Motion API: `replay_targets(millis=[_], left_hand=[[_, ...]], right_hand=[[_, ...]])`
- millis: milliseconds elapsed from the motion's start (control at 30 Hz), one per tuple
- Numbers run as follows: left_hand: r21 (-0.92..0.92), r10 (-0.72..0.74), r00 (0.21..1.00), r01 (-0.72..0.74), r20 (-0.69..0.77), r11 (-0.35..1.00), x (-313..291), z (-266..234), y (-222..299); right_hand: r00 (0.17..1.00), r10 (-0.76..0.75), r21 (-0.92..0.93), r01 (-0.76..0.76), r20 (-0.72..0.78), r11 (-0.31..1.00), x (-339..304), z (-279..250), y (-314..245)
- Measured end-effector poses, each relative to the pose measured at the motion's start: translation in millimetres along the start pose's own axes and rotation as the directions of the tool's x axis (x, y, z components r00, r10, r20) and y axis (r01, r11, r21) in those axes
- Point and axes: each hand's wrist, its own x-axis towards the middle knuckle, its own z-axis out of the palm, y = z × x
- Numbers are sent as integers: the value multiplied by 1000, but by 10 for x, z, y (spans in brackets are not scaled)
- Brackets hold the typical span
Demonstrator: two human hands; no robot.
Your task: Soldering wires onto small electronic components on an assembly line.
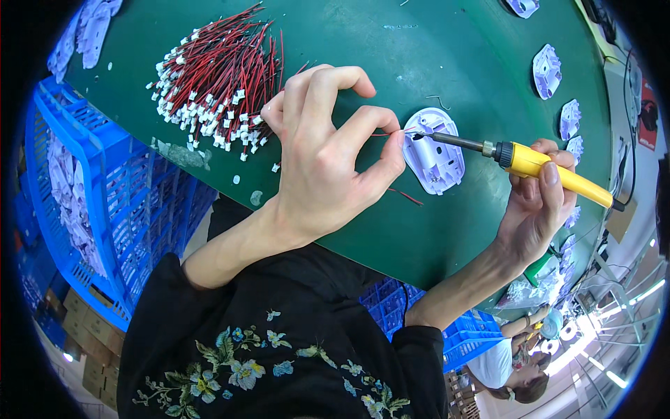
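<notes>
My right hand (534,202) grips a yellow-handled soldering iron (558,174), its metal shaft pointing left. The iron's tip reaches the upper left part of a pale lilac plastic housing (436,164) lying on the green table. Between thumb and forefinger, my left hand (324,143) pinches a thin red wire (382,134), its end close to the iron's tip. Whether wire and tip touch is too small to tell. Another short red wire end (407,197) sticks out below my left hand. Beside that hand lies a large heap of red and black wires with white connectors (216,84).
More lilac housings (546,71) line the table's right side, with others at the far left corner (91,31). A blue plastic crate (91,181) holding lilac parts stands left of the table. Another blue crate (471,339) is at lower right, near a person in white (492,363).
</notes>
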Motion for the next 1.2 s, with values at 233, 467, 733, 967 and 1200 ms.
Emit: replay_targets(millis=[233,467,733,967,1200], left_hand=[[-1,-4,1000,4,0,1000,12,16,23],[0,0,1000,0,8,1000,21,20,28],[-9,0,1000,0,6,1000,21,24,15],[-10,4,1000,-4,11,1000,28,20,27],[-103,31,999,-29,22,994,38,-21,45]], right_hand=[[1000,5,-7,-5,14,1000,1,-21,-12],[999,-44,-68,44,5,997,-19,11,-31],[998,-60,-88,61,5,994,-24,39,-47],[998,-60,-85,60,10,995,-32,17,-52],[997,-74,-51,72,-25,996,-25,-50,-74]])
